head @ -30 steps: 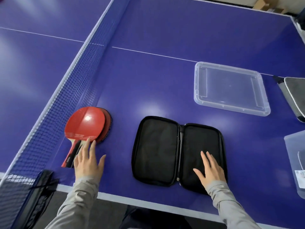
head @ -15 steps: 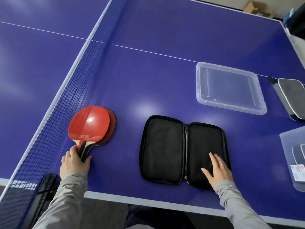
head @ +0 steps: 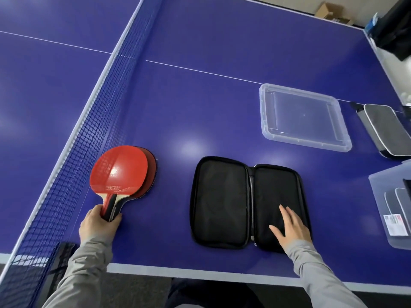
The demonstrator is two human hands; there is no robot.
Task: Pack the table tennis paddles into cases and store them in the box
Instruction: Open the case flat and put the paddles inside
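Observation:
Two red table tennis paddles [head: 119, 170] lie stacked on the blue table beside the net, the top one bright red. My left hand [head: 99, 225] is closed around their handles. A black paddle case [head: 222, 201] lies unzipped and spread flat near the front edge, both halves showing nothing inside. My right hand [head: 291, 227] rests flat, fingers spread, on the case's right half. A clear plastic storage box [head: 378, 205] at the right edge holds zipped cases standing on edge.
The net [head: 84, 138] runs diagonally along the left of the paddles. A clear plastic lid [head: 266, 127] lies behind the open case. A grey zipped case [head: 387, 130] lies at the far right. The table's front edge is just below my hands.
My left hand went from lying flat by the handles to gripping them. The right hand stayed pressed on the case's right half. The view shifted slightly.

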